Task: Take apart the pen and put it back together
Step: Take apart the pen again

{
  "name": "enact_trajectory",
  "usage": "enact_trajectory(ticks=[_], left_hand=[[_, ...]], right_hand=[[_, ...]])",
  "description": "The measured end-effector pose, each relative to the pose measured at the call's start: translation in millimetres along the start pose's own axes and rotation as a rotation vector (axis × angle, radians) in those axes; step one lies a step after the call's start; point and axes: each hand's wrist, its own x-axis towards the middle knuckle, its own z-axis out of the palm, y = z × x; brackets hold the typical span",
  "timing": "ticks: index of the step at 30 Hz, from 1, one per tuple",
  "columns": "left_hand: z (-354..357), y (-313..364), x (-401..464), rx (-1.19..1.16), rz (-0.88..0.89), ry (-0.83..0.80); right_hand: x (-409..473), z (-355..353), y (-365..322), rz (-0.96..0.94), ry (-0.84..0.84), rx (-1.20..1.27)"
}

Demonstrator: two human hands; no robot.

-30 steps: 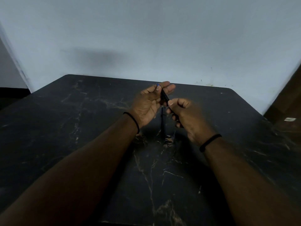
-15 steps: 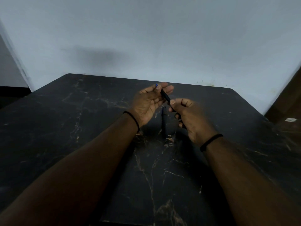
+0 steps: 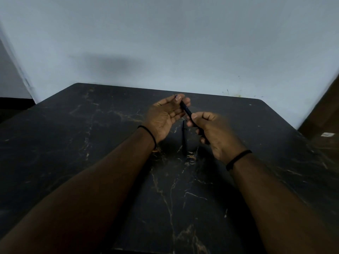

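Head view: pen (image 3: 185, 108) between both hands, above table (image 3: 91, 143).

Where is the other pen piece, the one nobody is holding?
In the head view, the loose pen piece lies on the dark marble table near the middle, below and between the left hand and right hand.

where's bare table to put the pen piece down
Bare table lies left of the left hand, and right of the right hand. Between the hands it's crowded: a dark pen part lies there.
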Motion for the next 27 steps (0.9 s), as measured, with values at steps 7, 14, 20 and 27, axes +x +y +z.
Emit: enact_trajectory(ticks=[7, 14, 20, 27], left_hand=[[2.4, 0.2, -1.8, -0.003, -0.028, -0.047], [1.5, -0.1, -1.5, 0.048, -0.021, -0.061], [0.2, -1.1, -1.1, 0.024, -0.020, -0.085], [-0.5, -1.3, -1.4, 0.042, -0.006, -0.090]], right_hand=[[0.0, 0.7, 2.4, -0.028, -0.011, 0.034], [0.0, 2.0, 0.6, -0.029, 0.004, -0.025], [-0.6, -0.5, 0.1, -0.046, 0.018, -0.020], [-1.4, 1.1, 1.1, -0.022, 0.007, -0.080]])
